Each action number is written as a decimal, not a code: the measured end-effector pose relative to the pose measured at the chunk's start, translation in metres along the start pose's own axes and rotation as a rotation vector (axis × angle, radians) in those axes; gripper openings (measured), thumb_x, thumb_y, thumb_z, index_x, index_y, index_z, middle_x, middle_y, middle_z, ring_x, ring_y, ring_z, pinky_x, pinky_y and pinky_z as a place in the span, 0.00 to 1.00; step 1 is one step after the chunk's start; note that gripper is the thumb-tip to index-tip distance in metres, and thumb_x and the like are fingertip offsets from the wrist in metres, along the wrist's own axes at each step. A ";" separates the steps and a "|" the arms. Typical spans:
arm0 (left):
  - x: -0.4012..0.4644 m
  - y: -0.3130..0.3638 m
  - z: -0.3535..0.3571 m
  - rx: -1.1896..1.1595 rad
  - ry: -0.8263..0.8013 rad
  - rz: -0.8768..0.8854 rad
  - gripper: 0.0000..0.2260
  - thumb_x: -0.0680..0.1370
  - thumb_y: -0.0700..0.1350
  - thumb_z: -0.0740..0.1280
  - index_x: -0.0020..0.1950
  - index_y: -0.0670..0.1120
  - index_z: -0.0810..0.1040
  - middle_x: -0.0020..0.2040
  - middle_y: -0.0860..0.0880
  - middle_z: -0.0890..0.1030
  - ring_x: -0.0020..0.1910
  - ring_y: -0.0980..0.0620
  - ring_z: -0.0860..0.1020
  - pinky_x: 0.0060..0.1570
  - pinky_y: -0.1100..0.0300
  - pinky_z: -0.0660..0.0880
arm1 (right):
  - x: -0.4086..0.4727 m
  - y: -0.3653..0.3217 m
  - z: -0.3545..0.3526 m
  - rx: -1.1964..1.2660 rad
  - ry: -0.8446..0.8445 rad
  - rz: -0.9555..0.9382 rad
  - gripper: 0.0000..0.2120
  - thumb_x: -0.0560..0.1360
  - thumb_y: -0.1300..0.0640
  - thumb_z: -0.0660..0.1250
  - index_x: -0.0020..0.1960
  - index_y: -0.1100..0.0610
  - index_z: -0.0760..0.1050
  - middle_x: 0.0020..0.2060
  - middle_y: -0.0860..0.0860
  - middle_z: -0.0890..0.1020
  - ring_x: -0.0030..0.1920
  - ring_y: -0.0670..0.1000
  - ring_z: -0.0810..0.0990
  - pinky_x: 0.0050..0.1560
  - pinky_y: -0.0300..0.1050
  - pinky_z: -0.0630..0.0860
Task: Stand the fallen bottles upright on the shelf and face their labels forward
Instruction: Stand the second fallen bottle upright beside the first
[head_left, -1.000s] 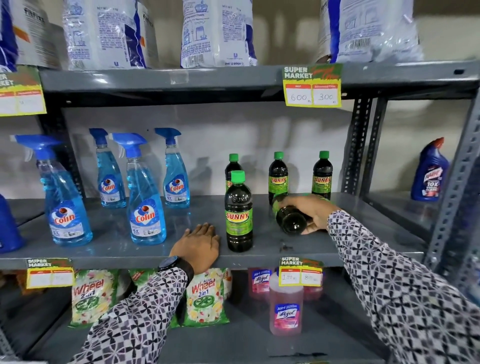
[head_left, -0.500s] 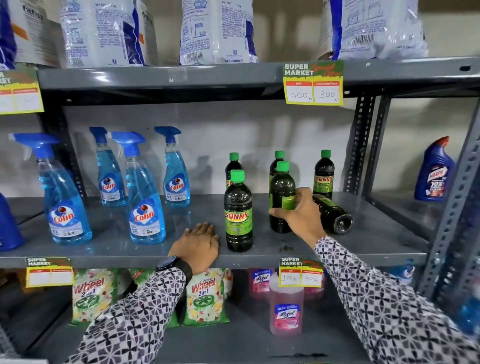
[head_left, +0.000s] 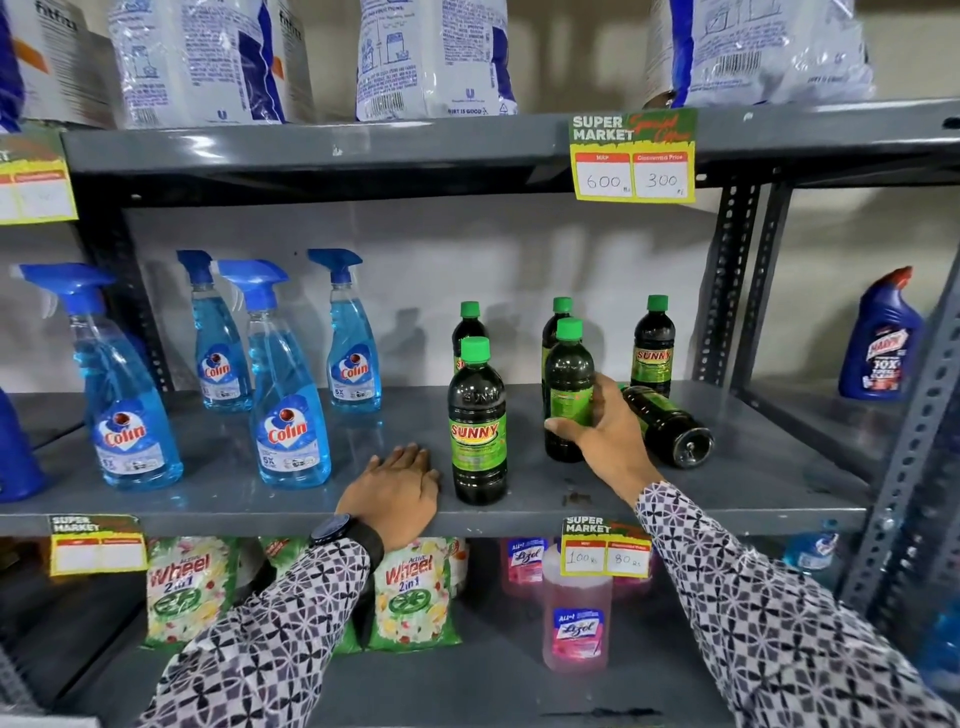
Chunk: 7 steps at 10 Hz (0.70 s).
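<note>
My right hand (head_left: 602, 431) grips a dark green-capped bottle (head_left: 568, 384) that stands upright on the grey middle shelf (head_left: 753, 499); its label is turned to the side. Just right of it another dark bottle (head_left: 670, 428) lies on its side, base toward me. An upright Sunny bottle (head_left: 477, 423) stands in front with its label forward. Three more upright ones stand behind: back left bottle (head_left: 469, 325), back middle bottle (head_left: 558, 314), back right bottle (head_left: 653, 348). My left hand (head_left: 397, 486) rests flat on the shelf's front edge, holding nothing.
Several blue Colin spray bottles (head_left: 288, 405) fill the shelf's left half. A blue cleaner bottle (head_left: 878, 338) stands on the neighbouring shelf at right. Detergent bags sit on the top shelf; Wheel packets (head_left: 410, 592) and pink Lizol bottles (head_left: 576, 618) sit below. Price tags (head_left: 631, 156) hang from shelf edges.
One second ago my right hand held this bottle lying down; it has been stood upright. The hand has since stayed on it. Left hand unchanged.
</note>
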<state>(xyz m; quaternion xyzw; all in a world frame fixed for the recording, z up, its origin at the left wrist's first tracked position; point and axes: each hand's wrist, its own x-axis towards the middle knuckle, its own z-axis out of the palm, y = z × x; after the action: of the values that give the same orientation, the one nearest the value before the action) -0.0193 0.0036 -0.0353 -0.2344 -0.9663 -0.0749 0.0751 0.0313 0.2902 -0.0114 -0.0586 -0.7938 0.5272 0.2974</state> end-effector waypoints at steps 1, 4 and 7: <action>0.001 0.000 0.000 0.002 0.000 0.002 0.26 0.85 0.53 0.46 0.82 0.45 0.57 0.83 0.46 0.57 0.83 0.49 0.56 0.81 0.48 0.51 | 0.011 0.017 0.003 -0.028 0.023 -0.034 0.47 0.58 0.34 0.85 0.72 0.40 0.70 0.63 0.48 0.82 0.64 0.51 0.82 0.67 0.57 0.79; 0.004 -0.004 0.005 0.004 -0.010 0.000 0.27 0.85 0.54 0.45 0.82 0.45 0.56 0.84 0.46 0.57 0.83 0.50 0.55 0.81 0.48 0.51 | -0.001 -0.002 0.002 -0.170 0.026 -0.077 0.47 0.61 0.41 0.84 0.75 0.45 0.68 0.65 0.49 0.78 0.67 0.49 0.76 0.71 0.54 0.75; 0.005 -0.003 0.005 0.003 -0.007 -0.013 0.27 0.85 0.54 0.46 0.83 0.46 0.56 0.84 0.47 0.56 0.83 0.50 0.55 0.81 0.49 0.51 | 0.003 0.004 0.003 -0.189 0.044 -0.068 0.46 0.60 0.37 0.84 0.73 0.48 0.70 0.62 0.48 0.82 0.63 0.51 0.81 0.66 0.58 0.79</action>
<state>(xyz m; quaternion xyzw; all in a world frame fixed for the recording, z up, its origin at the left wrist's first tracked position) -0.0256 0.0036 -0.0395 -0.2284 -0.9682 -0.0732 0.0715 0.0268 0.2904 -0.0142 -0.0710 -0.8348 0.4381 0.3257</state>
